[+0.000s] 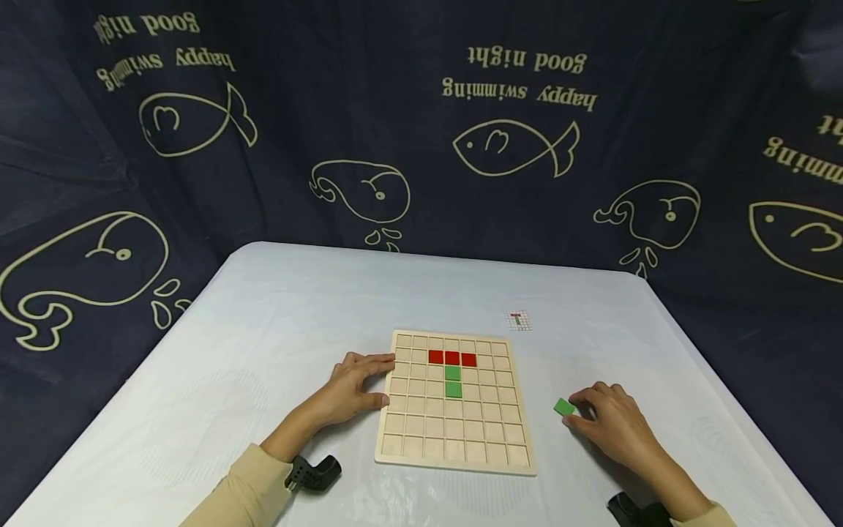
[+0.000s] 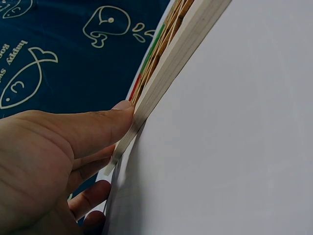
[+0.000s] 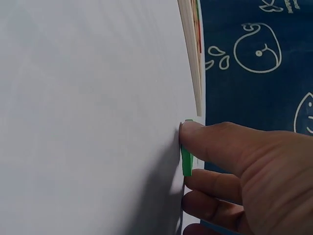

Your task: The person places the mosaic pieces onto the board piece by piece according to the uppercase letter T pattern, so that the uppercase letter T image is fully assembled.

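A square wooden grid board [image 1: 415, 424] lies flat on the table. Three red tiles [image 1: 451, 358] form a row in its upper part, and two green tiles [image 1: 453, 389] run down below the middle one. My left hand [image 1: 352, 388] touches the board's left edge with thumb and fingertips; the left wrist view shows the thumb [image 2: 105, 126] against the rim. To the right of the board, my right hand [image 1: 612, 421] pinches a loose green tile [image 1: 563, 407] between thumb and finger. In the right wrist view that green tile [image 3: 187, 161] appears edge-on, low over the tabletop.
A small card [image 1: 518, 320] with a printed red and green T pattern on a grid lies behind the board's right corner. The white-covered table [image 1: 316, 293] reaches back to a dark blue cloth [image 1: 421, 110] with fish and whale drawings.
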A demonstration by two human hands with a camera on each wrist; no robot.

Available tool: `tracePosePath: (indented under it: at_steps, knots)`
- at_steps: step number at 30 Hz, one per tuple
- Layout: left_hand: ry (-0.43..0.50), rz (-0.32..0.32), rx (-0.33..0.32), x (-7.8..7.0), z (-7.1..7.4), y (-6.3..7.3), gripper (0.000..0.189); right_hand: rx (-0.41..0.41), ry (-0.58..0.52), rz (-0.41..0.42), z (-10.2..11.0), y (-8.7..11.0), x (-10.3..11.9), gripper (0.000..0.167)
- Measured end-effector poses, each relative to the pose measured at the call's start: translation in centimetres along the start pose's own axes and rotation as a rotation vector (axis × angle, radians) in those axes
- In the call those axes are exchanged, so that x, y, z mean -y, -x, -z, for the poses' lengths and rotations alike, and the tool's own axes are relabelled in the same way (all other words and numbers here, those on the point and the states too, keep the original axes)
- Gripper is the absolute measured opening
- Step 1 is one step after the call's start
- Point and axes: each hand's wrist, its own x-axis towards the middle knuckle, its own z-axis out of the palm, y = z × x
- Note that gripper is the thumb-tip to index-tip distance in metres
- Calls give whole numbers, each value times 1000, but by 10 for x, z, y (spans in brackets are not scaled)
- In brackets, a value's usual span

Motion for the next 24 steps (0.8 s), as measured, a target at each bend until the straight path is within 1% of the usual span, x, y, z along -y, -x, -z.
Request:
tracePosePath:
  at_steps: [17, 24]
  knots:
    - [1, -3, -4, 2, -1, 1, 59, -21, -16, -11, -2, 2, -3, 25]
    - [-9, -9, -8, 3, -1, 0, 59, -44, -11, 4, -3, 2, -3, 23]
